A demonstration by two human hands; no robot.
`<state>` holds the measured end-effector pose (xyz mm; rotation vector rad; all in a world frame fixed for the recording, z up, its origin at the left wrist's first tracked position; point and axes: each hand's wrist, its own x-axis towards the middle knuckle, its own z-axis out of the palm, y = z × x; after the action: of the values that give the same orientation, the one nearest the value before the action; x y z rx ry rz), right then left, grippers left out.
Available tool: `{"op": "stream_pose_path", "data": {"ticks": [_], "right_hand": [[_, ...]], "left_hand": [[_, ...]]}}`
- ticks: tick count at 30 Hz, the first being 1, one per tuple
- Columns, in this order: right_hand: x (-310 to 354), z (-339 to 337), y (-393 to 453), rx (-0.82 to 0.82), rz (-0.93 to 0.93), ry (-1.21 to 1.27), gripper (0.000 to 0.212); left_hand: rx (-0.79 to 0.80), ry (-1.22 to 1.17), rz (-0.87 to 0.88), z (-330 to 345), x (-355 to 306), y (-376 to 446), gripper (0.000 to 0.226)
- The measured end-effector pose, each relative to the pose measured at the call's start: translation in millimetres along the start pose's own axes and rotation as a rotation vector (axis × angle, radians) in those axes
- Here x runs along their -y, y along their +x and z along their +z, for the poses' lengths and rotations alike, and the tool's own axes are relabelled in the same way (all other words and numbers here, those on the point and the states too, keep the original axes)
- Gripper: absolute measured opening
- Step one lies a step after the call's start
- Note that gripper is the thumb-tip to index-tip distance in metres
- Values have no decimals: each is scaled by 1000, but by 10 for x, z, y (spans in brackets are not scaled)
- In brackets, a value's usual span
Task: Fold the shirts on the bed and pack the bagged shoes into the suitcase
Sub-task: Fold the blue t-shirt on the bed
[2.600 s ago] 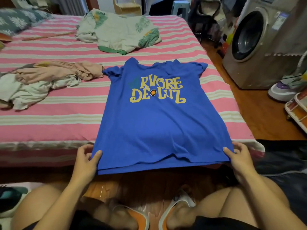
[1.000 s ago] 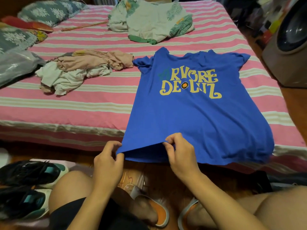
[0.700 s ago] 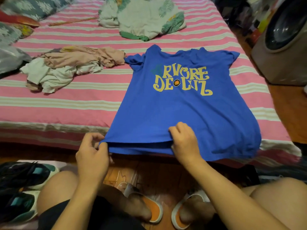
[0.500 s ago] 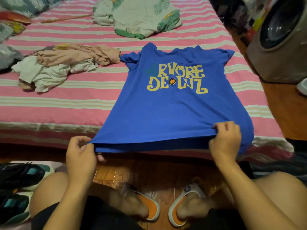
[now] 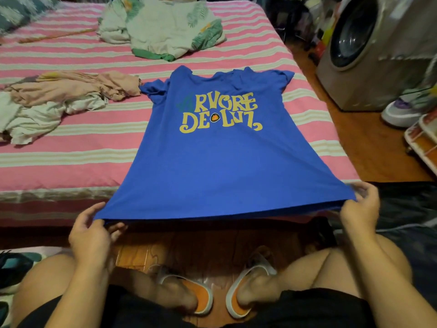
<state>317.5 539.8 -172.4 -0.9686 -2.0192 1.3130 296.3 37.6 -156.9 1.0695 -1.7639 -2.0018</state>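
I see a blue shirt (image 5: 220, 162) with yellow lettering spread front-up on the pink striped bed (image 5: 71, 162), its hem pulled out past the bed's near edge. My left hand (image 5: 91, 233) pinches the hem's left corner and my right hand (image 5: 360, 207) pinches the right corner, the cloth taut between them. A crumpled pile of pale clothes (image 5: 54, 102) lies left of the shirt, and a leaf-print garment (image 5: 165, 27) sits farther back. A washing machine (image 5: 369, 50) stands at right; below are my bare knees and orange slippers (image 5: 203, 297) on the wooden floor (image 5: 369, 147)
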Motion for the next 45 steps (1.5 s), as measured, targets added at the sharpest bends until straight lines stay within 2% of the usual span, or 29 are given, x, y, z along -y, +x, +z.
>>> {"op": "stream_pose_path", "data": {"ticks": [2, 4, 7, 11, 14, 15, 17, 19, 21, 23, 25, 27, 29, 32, 35, 38, 41, 43, 45], "right_hand": [[-86, -129, 1, 83, 43, 15, 51], [-135, -226, 7, 114, 164, 153, 56], [10, -229, -80, 214, 299, 320, 49], [482, -113, -258, 485, 404, 451, 36], [983, 58, -62, 537, 435, 656, 25], [1168, 156, 65, 512, 438, 718, 24], [1477, 447, 378, 465, 478, 725, 24], [1708, 882, 729, 477, 587, 620, 39], [2047, 1272, 1104, 470, 639, 492, 47], [2635, 1516, 1473, 431, 544, 508, 47], [3421, 1561, 1902, 411, 387, 689, 40], [4224, 1442, 2165, 446, 173, 941, 21], [4778, 1247, 2299, 466, 68, 1128, 32], [5143, 951, 2184, 449, 10, 1344, 27], [4989, 787, 1947, 428, 32, 1390, 29], [4443, 788, 1712, 411, 100, 1325, 29], [3650, 827, 1471, 399, 226, 1169, 32], [3033, 888, 1318, 420, 319, 1053, 35], [2443, 948, 1154, 417, 401, 892, 37]], "left_hand": [[17, 13, 23, -18, -1, -41, 43], [49, 51, 72, -47, 2, -92, 44], [129, 53, 68, -44, -27, -154, 43], [313, 20, -31, 131, -259, -250, 30], [433, -238, 23, 318, -647, -140, 20], [428, -380, 26, 411, -806, -19, 13], [314, -553, -30, 694, -1065, 359, 5], [211, -402, -117, 1078, -1190, 897, 16], [251, -143, -188, 1494, -1383, 1407, 24], [347, -120, -138, 1950, -1914, 1780, 28], [379, -252, -3, 2386, -2828, 1921, 31], [417, -409, 167, 2660, -3827, 1810, 40], [472, -542, 291, 2743, -4563, 1598, 41], [531, -742, 349, 2646, -5063, 1314, 39], [576, -827, 312, 2396, -4973, 1087, 34], [562, -734, 261, 2091, -4453, 920, 31], [442, -510, 173, 1804, -3585, 1042, 34], [370, -324, 111, 1602, -2841, 1226, 26], [364, -177, -1, 1393, -2076, 1432, 27]]}}
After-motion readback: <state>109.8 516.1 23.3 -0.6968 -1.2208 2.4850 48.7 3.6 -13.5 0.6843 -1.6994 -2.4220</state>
